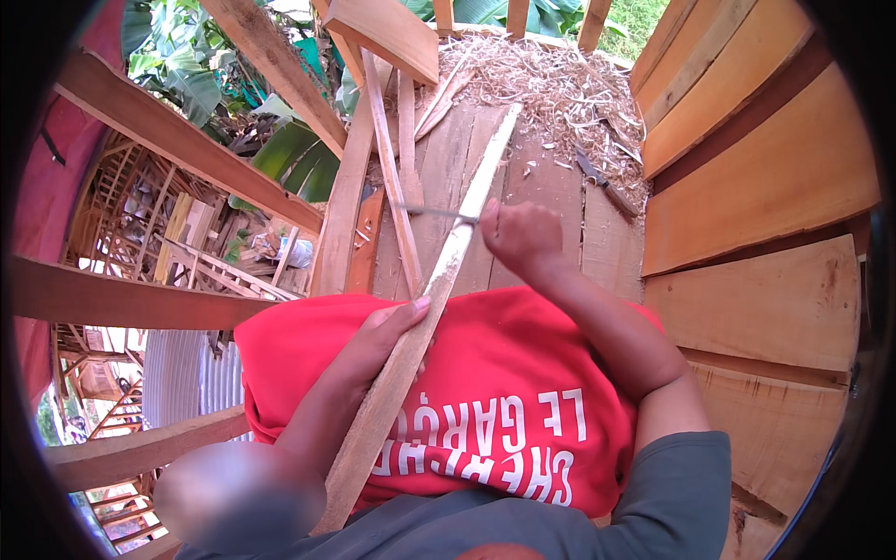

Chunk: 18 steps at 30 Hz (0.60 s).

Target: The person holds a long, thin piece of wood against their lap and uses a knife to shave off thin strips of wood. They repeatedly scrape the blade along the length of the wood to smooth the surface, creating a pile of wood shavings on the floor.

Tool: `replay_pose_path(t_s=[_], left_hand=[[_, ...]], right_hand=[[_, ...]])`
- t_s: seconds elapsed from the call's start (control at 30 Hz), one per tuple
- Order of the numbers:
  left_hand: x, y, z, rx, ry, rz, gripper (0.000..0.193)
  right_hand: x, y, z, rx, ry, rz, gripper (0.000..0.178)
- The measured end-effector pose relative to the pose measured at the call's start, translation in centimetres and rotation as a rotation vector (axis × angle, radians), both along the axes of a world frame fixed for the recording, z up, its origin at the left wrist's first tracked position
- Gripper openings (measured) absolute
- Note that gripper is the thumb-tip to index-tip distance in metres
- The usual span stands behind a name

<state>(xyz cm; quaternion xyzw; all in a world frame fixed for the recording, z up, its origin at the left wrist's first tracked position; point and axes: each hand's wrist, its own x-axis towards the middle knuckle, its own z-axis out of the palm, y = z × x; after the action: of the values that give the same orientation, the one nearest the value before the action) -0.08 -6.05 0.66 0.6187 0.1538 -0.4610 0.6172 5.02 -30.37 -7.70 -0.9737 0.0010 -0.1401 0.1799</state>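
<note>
Holds a long wooden strip [390, 401] slantwise across the lap, reaching from close to the body at lower left out over the plank floor [546, 215]. Grasps it near the middle with the left hand [397, 322], thumb along the upper side, most other fingers hidden beneath. Clenches the right hand [523, 238] tightly around what seems to be the handle of a thin blade [427, 211] (mostly covered by the fist, so hard to identify), with the metal crossing the strip beyond the left thumb. Cannot tell from this angle whether biting into the wood or merely resting there.

Shows pale, freshly shaved wood from the far tip back almost to the left thumb. Shows a browner, rougher face from there down to the near end, apparently not yet worked. Looks, as a judgement, roughly half finished on this side, with the underside out of sight and impossible to assess.

Note a broad heap of curled shavings [569, 93] at the far end, and a second knife [607, 185] lying by its edge, well apart from both hands. Note also a narrow lath [403, 238] just left of the strip, close to the blade's tip in this view and perhaps crowding that side. Find red cloth [541, 336] spread beneath the strip, and a wall of boards [747, 205] to the right, apparently clear of the cutting arm.
</note>
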Motion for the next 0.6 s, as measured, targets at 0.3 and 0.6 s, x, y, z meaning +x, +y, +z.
replay_pose_path(t_s=[0.3,0.6], left_hand=[[-0.1,-0.2,0.2,0.023,0.031,-0.001,0.051],[-0.5,-0.2,0.5,-0.013,0.074,0.015,0.051]], right_hand=[[0.9,-2.1,-1.2,0.002,0.101,-0.123,0.053],[0.3,-1.0,-2.6,0.087,0.070,-0.142,0.056]])
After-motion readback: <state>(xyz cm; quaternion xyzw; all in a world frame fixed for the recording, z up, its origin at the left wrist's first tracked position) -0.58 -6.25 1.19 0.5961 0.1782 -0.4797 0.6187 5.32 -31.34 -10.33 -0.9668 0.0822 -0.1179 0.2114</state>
